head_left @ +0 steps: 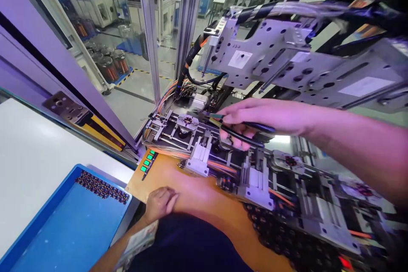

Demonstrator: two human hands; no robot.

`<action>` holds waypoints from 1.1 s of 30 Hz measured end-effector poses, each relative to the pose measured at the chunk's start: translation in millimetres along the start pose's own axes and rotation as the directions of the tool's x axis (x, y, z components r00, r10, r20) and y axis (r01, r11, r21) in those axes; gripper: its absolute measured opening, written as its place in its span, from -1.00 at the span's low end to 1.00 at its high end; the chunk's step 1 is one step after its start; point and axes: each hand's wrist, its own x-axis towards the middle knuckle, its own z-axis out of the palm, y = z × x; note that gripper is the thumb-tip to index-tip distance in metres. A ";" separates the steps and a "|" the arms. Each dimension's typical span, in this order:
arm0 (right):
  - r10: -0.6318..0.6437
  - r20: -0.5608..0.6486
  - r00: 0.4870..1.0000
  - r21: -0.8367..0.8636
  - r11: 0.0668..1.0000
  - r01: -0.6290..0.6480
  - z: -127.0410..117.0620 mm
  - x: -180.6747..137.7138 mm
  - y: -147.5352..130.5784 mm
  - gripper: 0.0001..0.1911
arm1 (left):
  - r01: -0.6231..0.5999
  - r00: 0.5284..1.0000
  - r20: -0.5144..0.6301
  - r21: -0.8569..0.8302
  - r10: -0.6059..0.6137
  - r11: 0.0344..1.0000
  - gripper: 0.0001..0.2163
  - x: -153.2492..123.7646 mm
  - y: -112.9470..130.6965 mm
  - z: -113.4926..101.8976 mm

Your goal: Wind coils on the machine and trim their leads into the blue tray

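My right hand (244,121) reaches over the machine from the right, its fingers wrapped around a pair of pliers (245,136) with black handles. The plier tips point left, close to a round metal fixture (187,121) on the machine bed; whether they touch anything is blurred. Low in front of my body, my left hand (162,202) rests at the edge of the orange-brown panel (188,187). Its fingers are curled in, and no object shows in them. Green-lit buttons (146,162) sit on the panel just above that hand.
A blue tray (63,221) with several small dark parts (102,186) lies on the white table (28,136) at left. Metal slide blocks (199,157) line the machine's front. A large perforated plate (255,51) with cables hangs above my right hand. Frame posts (149,29) rise behind.
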 end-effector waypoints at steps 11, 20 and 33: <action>0.262 -0.010 0.965 -0.059 0.963 -0.262 -10.7 77.9 -13.1 -0.69 | -0.089 0.996 0.003 -0.051 0.090 0.995 -0.72 -1.4 -12.9 -2.4; 0.337 -0.109 0.935 -0.024 0.940 -0.341 -3.9 79.7 -20.2 -0.69 | 0.052 0.999 -0.003 -0.060 -0.052 0.997 -0.89 -6.9 -9.0 2.4; 0.426 -0.273 0.863 0.005 0.897 -0.441 12.9 80.5 -36.8 -0.69 | 0.050 0.999 0.003 -0.072 -0.050 0.996 -0.90 -3.7 -11.0 1.6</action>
